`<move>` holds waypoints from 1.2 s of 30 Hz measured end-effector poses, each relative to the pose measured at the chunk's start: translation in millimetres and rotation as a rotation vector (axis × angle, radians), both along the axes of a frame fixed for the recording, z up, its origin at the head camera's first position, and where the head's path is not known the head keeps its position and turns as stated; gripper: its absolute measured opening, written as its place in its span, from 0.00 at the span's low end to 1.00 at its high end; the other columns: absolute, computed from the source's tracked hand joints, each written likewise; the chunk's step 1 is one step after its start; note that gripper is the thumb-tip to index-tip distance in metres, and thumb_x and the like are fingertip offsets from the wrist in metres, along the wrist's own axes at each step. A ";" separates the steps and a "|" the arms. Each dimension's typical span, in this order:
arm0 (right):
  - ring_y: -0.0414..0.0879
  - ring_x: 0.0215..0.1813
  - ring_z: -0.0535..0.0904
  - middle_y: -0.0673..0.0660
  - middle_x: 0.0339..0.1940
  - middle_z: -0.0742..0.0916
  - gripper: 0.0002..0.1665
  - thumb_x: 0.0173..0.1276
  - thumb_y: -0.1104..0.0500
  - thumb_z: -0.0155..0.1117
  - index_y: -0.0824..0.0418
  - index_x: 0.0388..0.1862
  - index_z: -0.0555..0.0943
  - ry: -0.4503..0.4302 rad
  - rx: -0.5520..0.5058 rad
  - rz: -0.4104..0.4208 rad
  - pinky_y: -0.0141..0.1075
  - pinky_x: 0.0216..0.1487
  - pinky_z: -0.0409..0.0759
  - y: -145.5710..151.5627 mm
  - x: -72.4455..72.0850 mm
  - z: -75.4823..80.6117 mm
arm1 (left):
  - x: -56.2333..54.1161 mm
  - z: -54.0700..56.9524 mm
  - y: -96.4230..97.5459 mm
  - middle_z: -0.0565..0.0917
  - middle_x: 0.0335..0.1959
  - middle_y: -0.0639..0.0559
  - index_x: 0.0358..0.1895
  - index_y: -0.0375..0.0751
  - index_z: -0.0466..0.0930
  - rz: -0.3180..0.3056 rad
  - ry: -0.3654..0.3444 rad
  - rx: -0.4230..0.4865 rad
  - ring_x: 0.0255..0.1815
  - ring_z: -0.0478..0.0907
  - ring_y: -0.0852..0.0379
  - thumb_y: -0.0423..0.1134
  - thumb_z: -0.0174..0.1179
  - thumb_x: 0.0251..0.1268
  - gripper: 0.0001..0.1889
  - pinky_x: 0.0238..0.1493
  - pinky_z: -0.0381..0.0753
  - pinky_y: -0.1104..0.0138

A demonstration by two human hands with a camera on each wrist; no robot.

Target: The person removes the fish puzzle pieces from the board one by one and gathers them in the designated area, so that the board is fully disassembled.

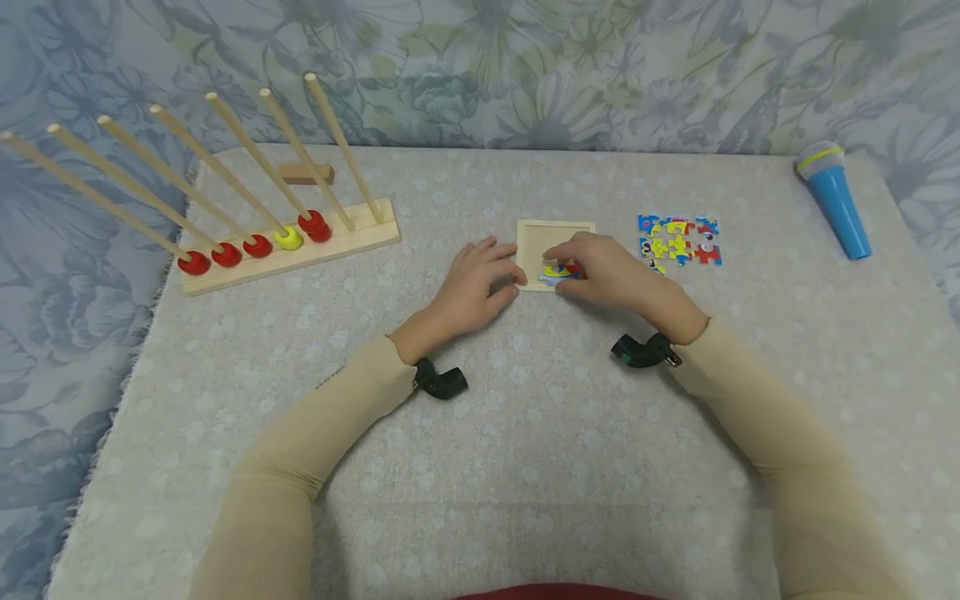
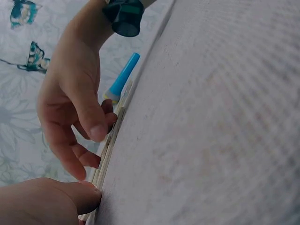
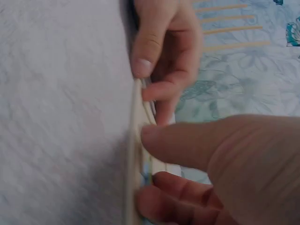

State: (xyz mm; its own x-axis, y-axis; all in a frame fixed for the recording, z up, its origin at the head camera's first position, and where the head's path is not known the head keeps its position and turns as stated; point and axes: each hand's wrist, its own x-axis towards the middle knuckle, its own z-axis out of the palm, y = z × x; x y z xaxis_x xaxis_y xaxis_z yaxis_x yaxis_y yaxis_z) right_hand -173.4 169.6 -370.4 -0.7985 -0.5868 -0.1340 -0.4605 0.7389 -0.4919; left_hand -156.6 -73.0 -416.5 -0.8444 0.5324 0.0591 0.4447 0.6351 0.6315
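Note:
A light wooden puzzle tray (image 1: 528, 236) lies flat on the table, with several colourful jigsaw pieces (image 1: 553, 272) in its lower part. My left hand (image 1: 474, 287) rests at the tray's left side; in the right wrist view its thumb and a finger touch the tray's corner. My right hand (image 1: 607, 271) reaches over the tray, bent fingers and thumb spread apart just above the pieces and partly hiding them. In the left wrist view no piece shows between the right thumb and fingers (image 2: 77, 154).
More jigsaw pieces (image 1: 678, 242) lie right of the tray. A blue toy microphone (image 1: 840, 204) lies at the far right. At the left stands a wooden base (image 1: 341, 242) with several upright rods, some bearing red or yellow rings, and a small wooden block (image 1: 300, 174) behind it.

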 end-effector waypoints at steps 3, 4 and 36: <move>0.53 0.42 0.77 0.65 0.47 0.84 0.22 0.67 0.62 0.70 0.66 0.60 0.83 0.016 0.014 -0.011 0.45 0.45 0.76 -4.4 -1.6 -6.3 | -0.4 -1.0 -0.1 0.72 0.75 0.41 0.48 0.46 0.87 0.002 0.008 -0.002 0.82 0.56 0.35 0.37 0.60 0.71 0.08 0.81 0.47 0.36; 0.54 0.42 0.77 0.65 0.47 0.84 0.22 0.67 0.62 0.71 0.66 0.59 0.83 0.012 0.013 -0.023 0.46 0.45 0.76 -4.6 -1.6 -6.9 | -0.4 -1.0 -0.1 0.72 0.75 0.41 0.47 0.46 0.87 0.002 0.009 -0.001 0.82 0.56 0.35 0.37 0.60 0.71 0.08 0.81 0.47 0.36; 0.39 0.23 0.74 0.53 0.33 0.85 0.07 0.68 0.65 0.68 0.65 0.35 0.78 -0.328 -0.411 -0.304 0.29 0.24 0.72 32.8 -3.8 -7.0 | 0.0 -0.1 1.9 0.72 0.75 0.41 0.47 0.45 0.87 0.013 0.002 -0.003 0.83 0.55 0.36 0.37 0.60 0.71 0.08 0.81 0.46 0.38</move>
